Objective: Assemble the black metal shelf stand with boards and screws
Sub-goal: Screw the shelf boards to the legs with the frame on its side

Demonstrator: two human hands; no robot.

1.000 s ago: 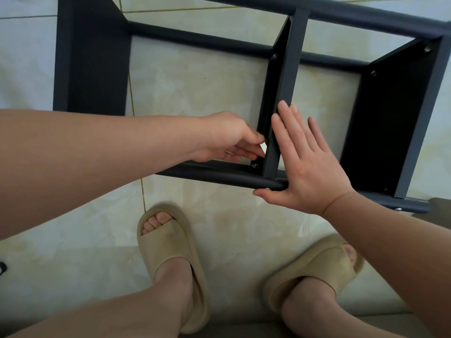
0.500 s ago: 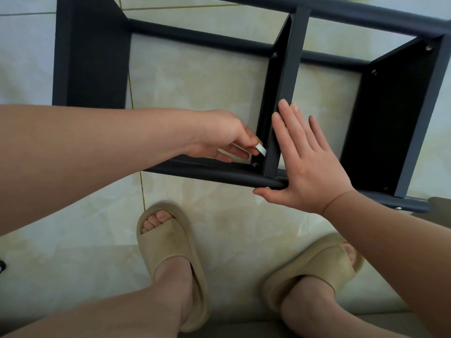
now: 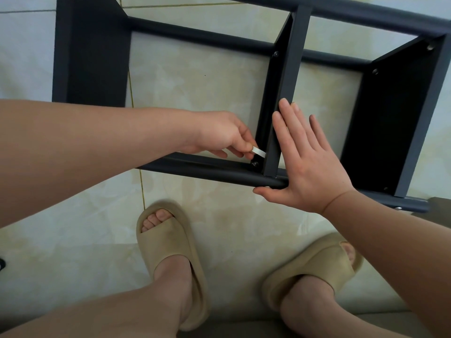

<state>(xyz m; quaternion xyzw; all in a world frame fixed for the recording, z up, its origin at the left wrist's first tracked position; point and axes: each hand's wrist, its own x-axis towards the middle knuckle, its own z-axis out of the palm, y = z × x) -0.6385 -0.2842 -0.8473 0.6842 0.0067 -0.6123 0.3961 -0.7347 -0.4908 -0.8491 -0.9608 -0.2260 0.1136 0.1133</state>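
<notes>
1. The shelf stand [image 3: 90,57] is lying on the floor; the left hand [image 3: 219,135] is pinching a silvery tool [image 3: 258,151] by the screw [image 3: 255,163].
2. The right hand [image 3: 310,172], fingers flat, is bracing the middle board [image 3: 283,93].
3. If the board is shifting, the tool could slip off.

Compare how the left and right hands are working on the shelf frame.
The left hand curls its fingers, pinching a small flat silvery tool by the screw; the right hand is flat, fingers straight. The left hand sits left of the middle board; the right hand rests against its right side. Both are bare and at the same joint.
</notes>
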